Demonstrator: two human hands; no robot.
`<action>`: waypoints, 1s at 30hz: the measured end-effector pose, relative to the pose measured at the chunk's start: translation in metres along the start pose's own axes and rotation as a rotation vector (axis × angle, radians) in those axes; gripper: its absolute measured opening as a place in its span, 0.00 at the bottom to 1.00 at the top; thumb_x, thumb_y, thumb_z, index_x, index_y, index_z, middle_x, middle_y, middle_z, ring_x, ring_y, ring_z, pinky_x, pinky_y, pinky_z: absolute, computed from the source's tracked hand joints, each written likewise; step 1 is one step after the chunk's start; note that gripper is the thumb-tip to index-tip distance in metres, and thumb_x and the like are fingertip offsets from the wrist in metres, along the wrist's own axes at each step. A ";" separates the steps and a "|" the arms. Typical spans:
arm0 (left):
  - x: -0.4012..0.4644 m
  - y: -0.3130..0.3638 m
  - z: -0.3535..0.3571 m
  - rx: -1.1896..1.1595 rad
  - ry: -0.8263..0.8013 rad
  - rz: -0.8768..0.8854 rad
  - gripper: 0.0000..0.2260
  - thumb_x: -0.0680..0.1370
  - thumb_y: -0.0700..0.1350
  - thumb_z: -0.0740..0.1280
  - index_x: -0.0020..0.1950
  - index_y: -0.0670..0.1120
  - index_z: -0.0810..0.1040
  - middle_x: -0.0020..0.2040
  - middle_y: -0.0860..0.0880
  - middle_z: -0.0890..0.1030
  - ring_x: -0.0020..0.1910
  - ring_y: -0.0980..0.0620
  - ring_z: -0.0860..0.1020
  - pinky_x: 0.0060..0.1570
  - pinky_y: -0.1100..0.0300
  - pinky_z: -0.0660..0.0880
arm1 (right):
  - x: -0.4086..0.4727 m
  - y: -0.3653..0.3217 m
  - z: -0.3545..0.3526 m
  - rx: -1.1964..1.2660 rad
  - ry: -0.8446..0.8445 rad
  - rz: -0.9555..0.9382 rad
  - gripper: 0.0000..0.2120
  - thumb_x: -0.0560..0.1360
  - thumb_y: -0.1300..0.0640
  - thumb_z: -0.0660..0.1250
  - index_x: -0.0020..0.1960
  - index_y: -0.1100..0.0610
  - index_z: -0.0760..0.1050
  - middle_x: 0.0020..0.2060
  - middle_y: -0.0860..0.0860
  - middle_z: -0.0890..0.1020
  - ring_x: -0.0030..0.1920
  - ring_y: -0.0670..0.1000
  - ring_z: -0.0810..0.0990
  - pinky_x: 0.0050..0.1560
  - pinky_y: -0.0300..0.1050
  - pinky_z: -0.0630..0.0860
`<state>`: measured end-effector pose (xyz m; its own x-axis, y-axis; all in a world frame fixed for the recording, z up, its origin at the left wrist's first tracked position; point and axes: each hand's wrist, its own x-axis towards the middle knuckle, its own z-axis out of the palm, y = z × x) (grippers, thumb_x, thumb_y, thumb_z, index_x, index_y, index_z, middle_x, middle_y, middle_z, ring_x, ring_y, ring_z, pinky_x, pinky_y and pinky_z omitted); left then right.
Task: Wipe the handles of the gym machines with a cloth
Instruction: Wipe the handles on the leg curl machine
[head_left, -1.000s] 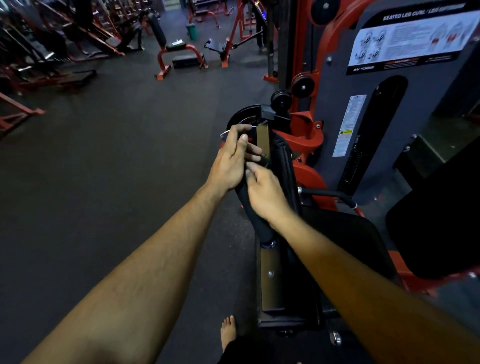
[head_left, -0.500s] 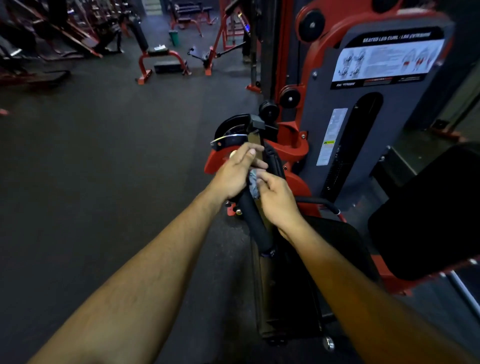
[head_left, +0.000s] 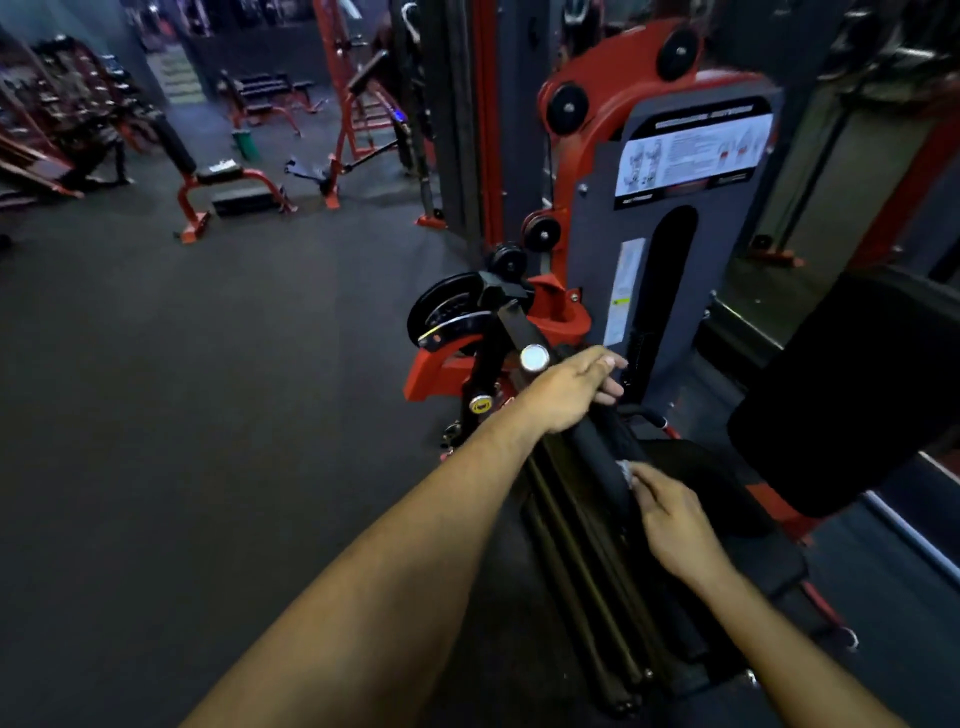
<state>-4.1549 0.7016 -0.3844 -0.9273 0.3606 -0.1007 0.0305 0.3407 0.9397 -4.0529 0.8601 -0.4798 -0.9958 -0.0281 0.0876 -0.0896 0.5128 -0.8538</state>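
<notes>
Left hand (head_left: 566, 395) sits at far end of the padded black handle (head_left: 597, 462) on the red and grey leg machine (head_left: 675, 291), just below the chrome end cap (head_left: 534, 357). Its fingers (head_left: 610, 364) are curled over the top of the bar and wrap it. Judged purpose: steady the pivoting arm so it doesn't swing under wiping pressure.

Right hand (head_left: 670, 514) is lower down the same handle, on its right flank, nearer the person. Fingers bent, pressing a small pale cloth (head_left: 626, 472) against the padding; only a scrap of the cloth shows past the fingertips, rest hidden under hand. Grip on cloth looks like a pinch/press; exact hold can't be confirmed.

Handle runs diagonally, far-left to near-right, w/ dark metal bars (head_left: 582, 597) beneath it and the black seat pad (head_left: 857, 395) well apart at right.

Assessment: wipe in progress on this handle. Stretch betw. the two hands appears to be the working zone. Section under left hand can't be reached until that hand shifts.

Risk: cloth is small vs. handle girth; underside likely missed unless hand rotates round bar. Frame blurred, so surface condition not verifiable.
</notes>
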 end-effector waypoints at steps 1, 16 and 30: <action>0.000 0.000 -0.002 -0.003 -0.044 0.000 0.17 0.89 0.44 0.51 0.69 0.37 0.73 0.53 0.40 0.79 0.42 0.53 0.78 0.34 0.73 0.71 | 0.000 -0.004 0.005 -0.008 0.053 0.036 0.15 0.83 0.64 0.59 0.61 0.51 0.81 0.55 0.45 0.83 0.58 0.49 0.81 0.60 0.45 0.75; 0.013 -0.017 -0.018 -0.194 -0.373 -0.007 0.16 0.89 0.49 0.50 0.67 0.50 0.75 0.60 0.39 0.82 0.65 0.41 0.80 0.71 0.41 0.72 | 0.021 -0.087 0.052 -0.092 0.451 -0.065 0.15 0.83 0.60 0.59 0.67 0.56 0.78 0.60 0.52 0.82 0.60 0.50 0.80 0.62 0.44 0.74; 0.020 -0.031 -0.028 -0.259 -0.564 0.114 0.19 0.88 0.53 0.50 0.71 0.49 0.74 0.67 0.45 0.81 0.68 0.50 0.78 0.72 0.42 0.70 | -0.024 -0.032 0.109 -0.216 0.817 0.230 0.26 0.76 0.70 0.55 0.73 0.62 0.71 0.69 0.53 0.75 0.69 0.51 0.71 0.74 0.45 0.64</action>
<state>-4.1848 0.6738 -0.4065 -0.5820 0.8086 -0.0857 -0.0395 0.0771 0.9962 -4.0286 0.7506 -0.5100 -0.6545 0.6772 0.3362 0.2003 0.5840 -0.7866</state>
